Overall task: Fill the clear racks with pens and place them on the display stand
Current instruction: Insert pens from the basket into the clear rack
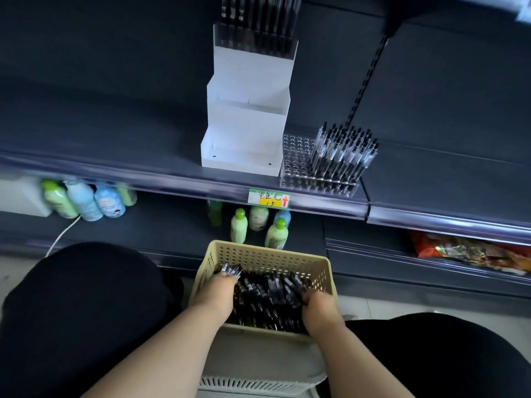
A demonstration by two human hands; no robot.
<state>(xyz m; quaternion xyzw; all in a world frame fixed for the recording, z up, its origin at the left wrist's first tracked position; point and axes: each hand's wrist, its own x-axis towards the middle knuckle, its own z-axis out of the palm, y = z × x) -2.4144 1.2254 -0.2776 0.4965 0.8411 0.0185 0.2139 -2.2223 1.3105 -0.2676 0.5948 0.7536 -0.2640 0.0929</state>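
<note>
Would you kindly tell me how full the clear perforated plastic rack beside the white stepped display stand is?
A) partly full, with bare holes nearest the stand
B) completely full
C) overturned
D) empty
A: the clear perforated plastic rack holds black-capped pens only on the side away from the white stepped display stand; its holes nearest the stand are bare.

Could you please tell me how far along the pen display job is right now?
Done: one filled rack sits on the top tier of the display stand. In hand: the second rack, on the shelf beside the stand, is partly full; the left hand grips a bunch of pens in the basket, the right hand reaches among them. Left: its empty holes, and the stand's lower tiers.
</note>
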